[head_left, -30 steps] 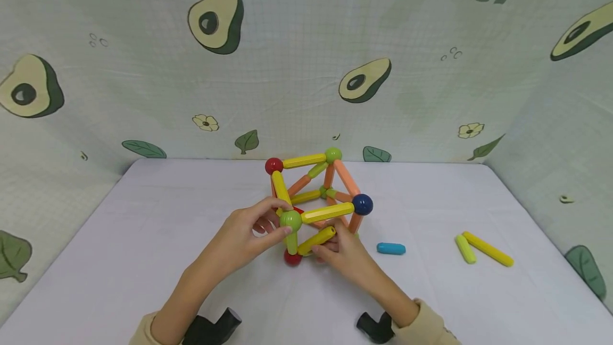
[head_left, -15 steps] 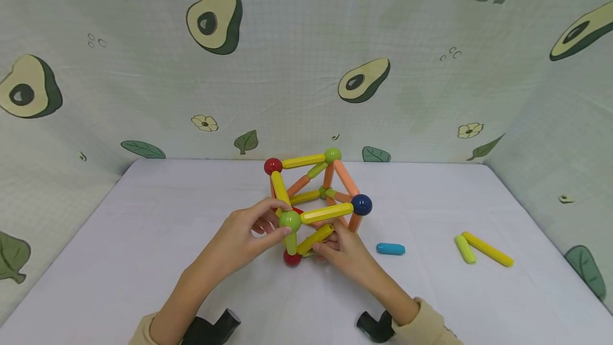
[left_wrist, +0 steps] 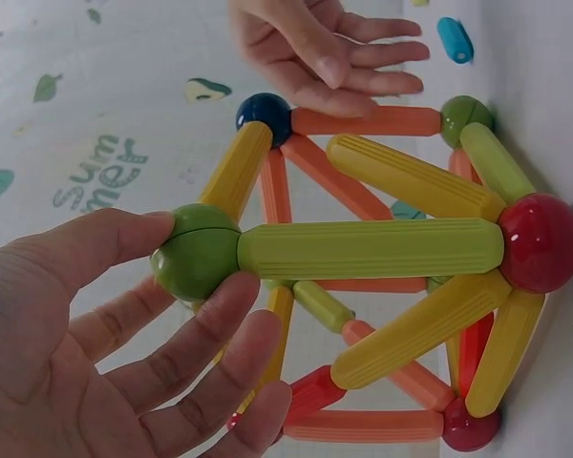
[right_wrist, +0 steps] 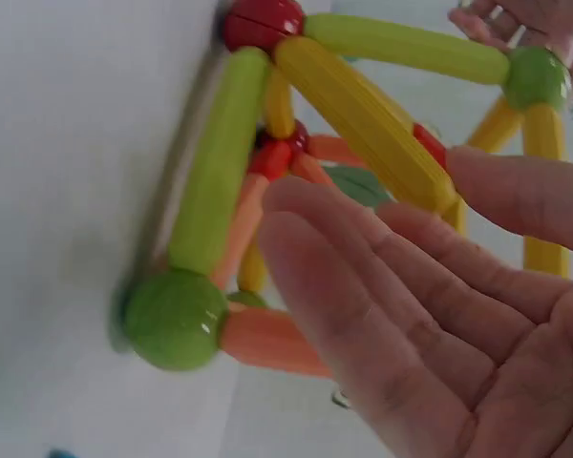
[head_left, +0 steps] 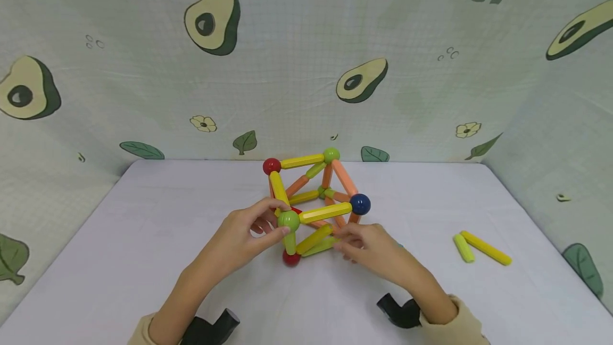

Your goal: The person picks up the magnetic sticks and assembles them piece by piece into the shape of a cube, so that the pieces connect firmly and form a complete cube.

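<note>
A framework of coloured magnetic rods and balls stands on the white table. My left hand point(head_left: 251, 228) pinches its near green ball point(head_left: 289, 221) between thumb and fingers. Below that ball a light green rod point(left_wrist: 372, 248) runs down to a red ball point(left_wrist: 542, 242). From the red ball a yellow rod point(head_left: 314, 239) slants up, its far end loose in the left wrist view. My right hand point(head_left: 373, 249) is beside the framework's right side, fingers extended and holding nothing. A dark blue ball point(head_left: 361, 204) sits at the upper right corner.
Off to the right lie a short light green rod point(head_left: 463, 248) and a longer yellow rod point(head_left: 487, 248). A short blue rod point(left_wrist: 456, 40) lies near the right hand, mostly covered by it in the head view. Printed cloth point(head_left: 287, 79) hangs behind the table.
My right hand has let go of the slanting yellow rod and drawn back to the right, over the blue rod. The left hand keeps its grip on the green ball.
</note>
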Available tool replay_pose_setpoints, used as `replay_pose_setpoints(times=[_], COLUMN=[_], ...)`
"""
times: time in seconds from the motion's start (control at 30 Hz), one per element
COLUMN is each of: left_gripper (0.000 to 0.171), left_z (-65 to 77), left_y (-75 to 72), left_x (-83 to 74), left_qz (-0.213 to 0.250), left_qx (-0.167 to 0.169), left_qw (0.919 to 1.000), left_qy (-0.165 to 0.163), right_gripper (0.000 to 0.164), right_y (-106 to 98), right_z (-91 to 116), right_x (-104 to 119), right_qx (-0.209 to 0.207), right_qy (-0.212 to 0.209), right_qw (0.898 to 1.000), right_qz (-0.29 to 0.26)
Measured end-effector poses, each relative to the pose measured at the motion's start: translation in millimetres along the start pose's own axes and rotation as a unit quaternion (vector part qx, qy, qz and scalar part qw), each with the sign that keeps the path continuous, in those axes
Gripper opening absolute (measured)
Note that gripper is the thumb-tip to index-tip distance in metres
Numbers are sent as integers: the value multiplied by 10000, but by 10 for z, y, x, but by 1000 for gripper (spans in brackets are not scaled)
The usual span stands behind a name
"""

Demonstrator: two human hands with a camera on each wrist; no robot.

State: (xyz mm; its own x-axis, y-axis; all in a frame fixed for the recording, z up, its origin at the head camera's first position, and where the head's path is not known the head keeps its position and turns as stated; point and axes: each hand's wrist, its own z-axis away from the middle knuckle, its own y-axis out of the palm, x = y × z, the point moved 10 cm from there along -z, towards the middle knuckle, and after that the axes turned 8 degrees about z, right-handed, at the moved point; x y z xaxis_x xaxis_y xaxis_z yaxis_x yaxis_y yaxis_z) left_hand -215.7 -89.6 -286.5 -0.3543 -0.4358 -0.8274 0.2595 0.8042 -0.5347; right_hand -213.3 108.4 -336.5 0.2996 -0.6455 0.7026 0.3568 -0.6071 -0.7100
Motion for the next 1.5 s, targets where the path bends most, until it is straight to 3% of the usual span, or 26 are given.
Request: replay_pose_setpoints(times=[0.27,0.43,0.87,1.07,1.3,1.5], left_gripper=[37,37,36,36,36,36], left_z=[4,8,19,21,24,24], left_y=[8,7,2,1,-2,-7], left_x=[11,14,-1,-4,-9,-8], left_qz=[38,38,120,130,116,119], left_qx=[-14,-15,-31,-36,-45,-59], left_qw=[10000,10000,9999,9999,9999,9999], left_qy=[-17,-37,-10,7,12,33], right_gripper=[12,12,19,17,22,24], right_y=[-449,-497,-251,-240,-356,-384], right_z=[132,124,2,11,101,176], right_x=[-374,-604,-966,-841,-417,-107], right_qx=[90,446,906,885,559,302], right_qy=[632,587,875,608,-232,-599], right_qw=[9865,9859,9832,9873,9959,9964], right_qz=[1505,1502,1319,1170,678,516])
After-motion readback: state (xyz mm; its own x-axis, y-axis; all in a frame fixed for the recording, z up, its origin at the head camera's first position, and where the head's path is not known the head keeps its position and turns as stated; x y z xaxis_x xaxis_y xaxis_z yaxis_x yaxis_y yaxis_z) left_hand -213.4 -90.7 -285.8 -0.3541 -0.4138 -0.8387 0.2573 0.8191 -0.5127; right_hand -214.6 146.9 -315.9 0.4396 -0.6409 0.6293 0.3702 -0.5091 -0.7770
